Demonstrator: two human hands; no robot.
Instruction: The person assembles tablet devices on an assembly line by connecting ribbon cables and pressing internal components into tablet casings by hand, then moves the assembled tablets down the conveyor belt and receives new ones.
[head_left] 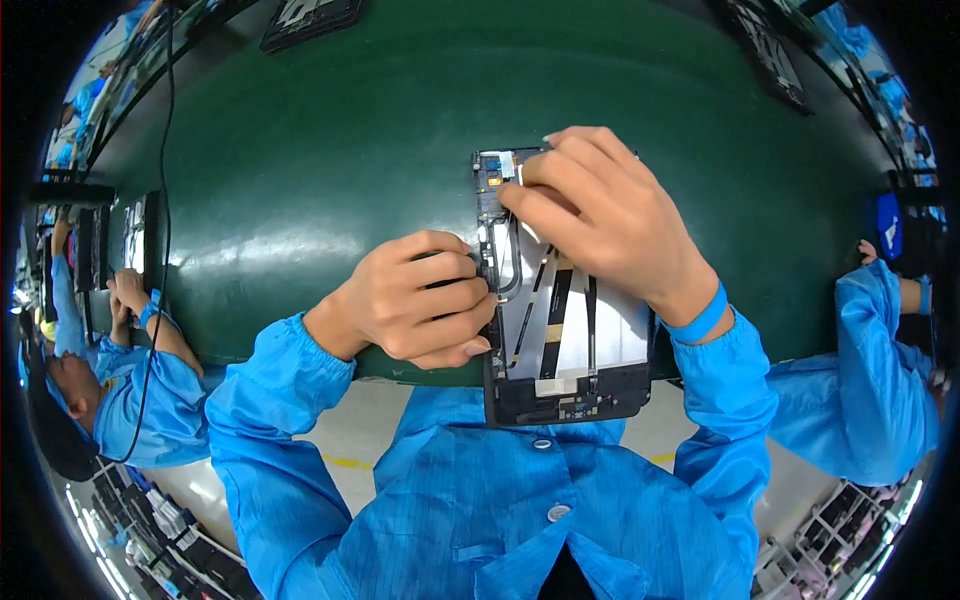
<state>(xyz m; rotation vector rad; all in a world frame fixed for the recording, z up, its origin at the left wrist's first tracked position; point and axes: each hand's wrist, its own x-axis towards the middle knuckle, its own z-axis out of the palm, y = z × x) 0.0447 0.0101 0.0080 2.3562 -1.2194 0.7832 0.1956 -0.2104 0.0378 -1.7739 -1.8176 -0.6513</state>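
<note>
An opened tablet (622, 335) lies at the green table's near edge, its lower end jutting past the edge. Its black frame surrounds a silvery inner panel crossed by dark flat ribbon cables (553, 320), with small boards along the top left. My left hand (415, 300) is closed, its curled fingers against the tablet's left side, gripping that edge. Over the upper part of the tablet is my right hand (605, 215), thumb and forefinger pinched together close to the top boards. Whatever sits between those fingertips is hidden. A blue band circles my right wrist.
Other opened devices lie at the far left (310, 20), the far right (765, 55) and the left side (140, 235). A black cable (168, 150) hangs down on the left. Co-workers in blue sit on both sides; one person's hands (130, 290) show at left.
</note>
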